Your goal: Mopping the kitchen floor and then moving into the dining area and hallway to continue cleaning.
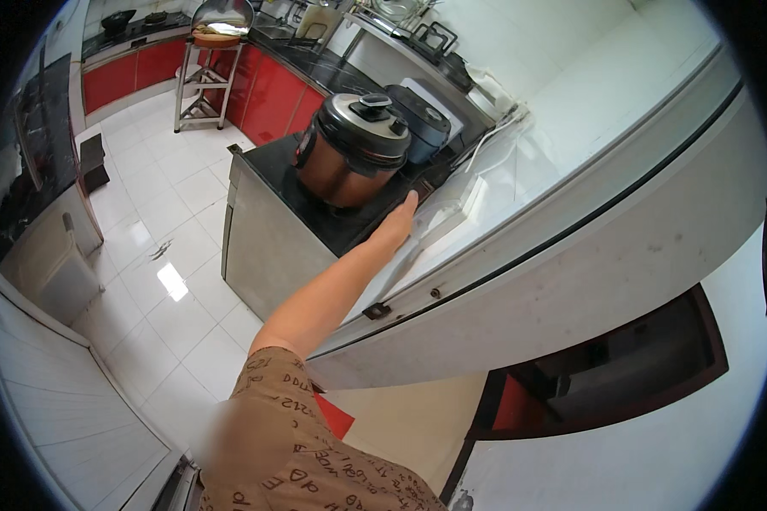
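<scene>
My left hand (396, 222) reaches past a sliding-door frame to the right side of a counter, close to the wall. Its fingers are partly hidden, and whether they touch or grip anything cannot be told. Just beyond the fingertips is a small dark brown object (426, 189). An electric pressure cooker (351, 163), brown with a black and steel lid, stands upright on the black countertop (281, 163), left of the hand. Behind it sits a dark blue-grey kitchen appliance (425, 124), possibly a rice cooker. My right hand is out of view.
The door frame (550, 223) crosses on the right, a white door panel (70, 409) at lower left. White floor tiles (185, 236) lead to red cabinets (268, 102) and a metal stand (204, 86). A grey bin (57, 274) stands left. A wall shelf (415, 51) holds cookware.
</scene>
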Motion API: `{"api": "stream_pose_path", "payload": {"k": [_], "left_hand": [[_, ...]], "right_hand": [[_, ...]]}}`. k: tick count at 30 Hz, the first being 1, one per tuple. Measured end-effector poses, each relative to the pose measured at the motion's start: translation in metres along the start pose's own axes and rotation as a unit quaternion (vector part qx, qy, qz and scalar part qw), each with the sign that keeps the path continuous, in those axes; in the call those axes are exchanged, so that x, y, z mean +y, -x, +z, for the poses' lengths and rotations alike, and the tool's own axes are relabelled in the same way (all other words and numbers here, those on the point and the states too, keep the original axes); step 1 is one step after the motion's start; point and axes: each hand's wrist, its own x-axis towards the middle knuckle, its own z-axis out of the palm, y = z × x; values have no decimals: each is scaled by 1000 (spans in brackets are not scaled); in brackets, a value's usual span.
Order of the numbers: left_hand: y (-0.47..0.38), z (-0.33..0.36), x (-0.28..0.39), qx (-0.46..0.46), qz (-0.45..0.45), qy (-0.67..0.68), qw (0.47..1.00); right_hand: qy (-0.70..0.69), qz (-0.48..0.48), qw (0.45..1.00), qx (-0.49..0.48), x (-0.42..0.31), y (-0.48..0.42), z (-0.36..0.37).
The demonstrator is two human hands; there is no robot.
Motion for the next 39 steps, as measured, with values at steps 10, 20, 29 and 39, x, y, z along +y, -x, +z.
{"api": "stream_pose_path", "payload": {"k": [10, 20, 29, 39], "left_hand": [[3, 0, 2, -29, -110, 238, 965], [-8, -11, 51, -140, 56, 306, 940], [-7, 4, 53, -143, 102, 273, 946], [-12, -1, 80, -54, 149, 5, 987]], "right_hand": [[-9, -19, 998, -51, -23, -34, 44], [-17, -27, 994, -104, -42, -63, 88], [-28, -24, 991, -126, -44, -80, 105], [-22, -48, 983, -177, -99, -109, 153]]}}
